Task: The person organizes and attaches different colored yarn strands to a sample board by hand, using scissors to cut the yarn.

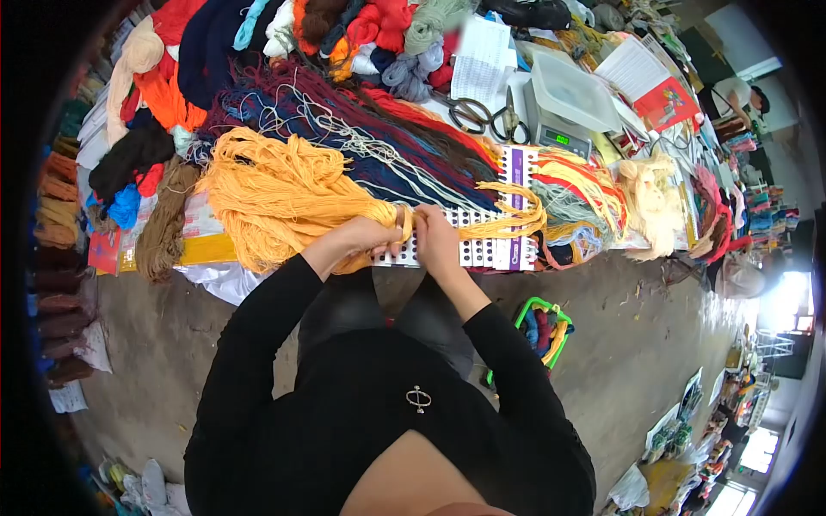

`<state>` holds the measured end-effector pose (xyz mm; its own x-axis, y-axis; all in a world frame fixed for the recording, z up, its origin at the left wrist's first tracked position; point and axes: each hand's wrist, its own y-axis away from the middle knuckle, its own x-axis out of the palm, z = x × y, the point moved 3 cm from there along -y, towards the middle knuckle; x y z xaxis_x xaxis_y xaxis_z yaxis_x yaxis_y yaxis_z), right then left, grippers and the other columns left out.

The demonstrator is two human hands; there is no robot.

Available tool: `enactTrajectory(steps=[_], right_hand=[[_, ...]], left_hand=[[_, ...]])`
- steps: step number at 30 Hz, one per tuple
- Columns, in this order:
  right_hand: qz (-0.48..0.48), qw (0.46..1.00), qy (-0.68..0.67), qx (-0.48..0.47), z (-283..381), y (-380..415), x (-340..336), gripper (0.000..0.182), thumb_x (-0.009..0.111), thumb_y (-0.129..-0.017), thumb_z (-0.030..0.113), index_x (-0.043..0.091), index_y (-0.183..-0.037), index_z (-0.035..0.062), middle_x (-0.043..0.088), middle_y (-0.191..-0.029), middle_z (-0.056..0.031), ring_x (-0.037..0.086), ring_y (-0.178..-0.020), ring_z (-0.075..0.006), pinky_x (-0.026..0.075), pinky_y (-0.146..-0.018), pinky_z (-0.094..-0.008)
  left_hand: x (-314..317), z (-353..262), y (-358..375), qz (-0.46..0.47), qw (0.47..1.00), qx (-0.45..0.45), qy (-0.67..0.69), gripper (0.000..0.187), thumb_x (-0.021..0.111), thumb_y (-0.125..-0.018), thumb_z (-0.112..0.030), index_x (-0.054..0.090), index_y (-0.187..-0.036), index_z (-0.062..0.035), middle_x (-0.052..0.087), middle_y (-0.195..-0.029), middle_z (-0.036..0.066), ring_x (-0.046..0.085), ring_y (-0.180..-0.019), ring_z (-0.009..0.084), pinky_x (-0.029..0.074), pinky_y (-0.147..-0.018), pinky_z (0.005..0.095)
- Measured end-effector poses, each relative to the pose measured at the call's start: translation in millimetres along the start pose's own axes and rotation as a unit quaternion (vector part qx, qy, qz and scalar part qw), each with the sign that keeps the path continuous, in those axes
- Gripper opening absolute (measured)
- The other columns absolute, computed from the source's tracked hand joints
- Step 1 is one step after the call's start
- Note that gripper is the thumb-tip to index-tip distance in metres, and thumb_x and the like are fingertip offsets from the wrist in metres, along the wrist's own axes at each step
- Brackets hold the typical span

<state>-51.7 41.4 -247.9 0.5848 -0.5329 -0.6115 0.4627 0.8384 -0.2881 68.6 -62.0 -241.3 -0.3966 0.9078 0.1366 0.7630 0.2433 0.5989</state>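
Observation:
A large hank of yellow-orange yarn point(275, 185) lies spread on the table in front of me. My left hand point(366, 238) is closed round its gathered right end. Close beside it, my right hand point(437, 239) pinches a looped strand of the same yarn between the hands. Under my hands is a white card with rows of holes point(473, 251) and a purple printed strip. Yellow-orange strands point(503, 225) run through its right side. Dark blue, maroon and white threads point(379, 159) stretch from the card toward the back left.
Two pairs of scissors point(509, 120) lie behind the card, beside a digital scale point(564, 142) bearing a clear plastic tub point(575, 90). Colourful skeins point(172, 99) crowd the back left. A green basket point(557, 344) stands on the floor. Another person point(731, 99) is at the far right.

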Motion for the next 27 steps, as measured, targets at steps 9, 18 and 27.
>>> enactTrajectory(steps=[9,18,27], right_hand=[[0.049,0.985,0.144,-0.079,13.5,-8.8,11.0,0.025,0.065,-0.071,0.014,0.059,-0.095,0.0134,0.056,-0.085,-0.0073,0.059,-0.068,-0.031,0.047,-0.06,-0.0413],[0.048,0.987,0.138,-0.064,9.1,-8.7,11.9,0.012,0.063,-0.079,0.02,0.06,-0.086,0.0125,0.057,-0.082,-0.0061,0.06,-0.066,-0.0295,0.047,-0.058,-0.0415],[-0.022,0.998,-0.02,0.056,-7.3,-1.5,4.9,0.011,0.059,-0.082,0.004,0.049,-0.086,0.0027,0.053,-0.074,-0.0135,0.056,-0.063,-0.026,0.045,-0.059,-0.0333]], left_hand=[[2.0,0.4,28.8,-0.262,0.937,0.232,-0.002,0.021,0.058,-0.092,-0.025,0.064,-0.091,-0.0049,0.049,-0.066,-0.003,0.046,-0.059,0.0068,0.036,-0.055,0.0218],[-97.4,-46.4,154.1,-0.334,0.845,0.31,0.28,0.024,0.058,-0.092,-0.025,0.061,-0.106,-0.0058,0.047,-0.071,-0.007,0.042,-0.056,0.0001,0.033,-0.048,0.0145],[-8.6,4.4,27.9,-0.36,0.731,0.401,-0.418,0.025,0.056,-0.09,-0.03,0.066,-0.098,-0.0079,0.064,-0.095,0.009,0.059,-0.092,0.0272,0.044,-0.086,0.0393]])
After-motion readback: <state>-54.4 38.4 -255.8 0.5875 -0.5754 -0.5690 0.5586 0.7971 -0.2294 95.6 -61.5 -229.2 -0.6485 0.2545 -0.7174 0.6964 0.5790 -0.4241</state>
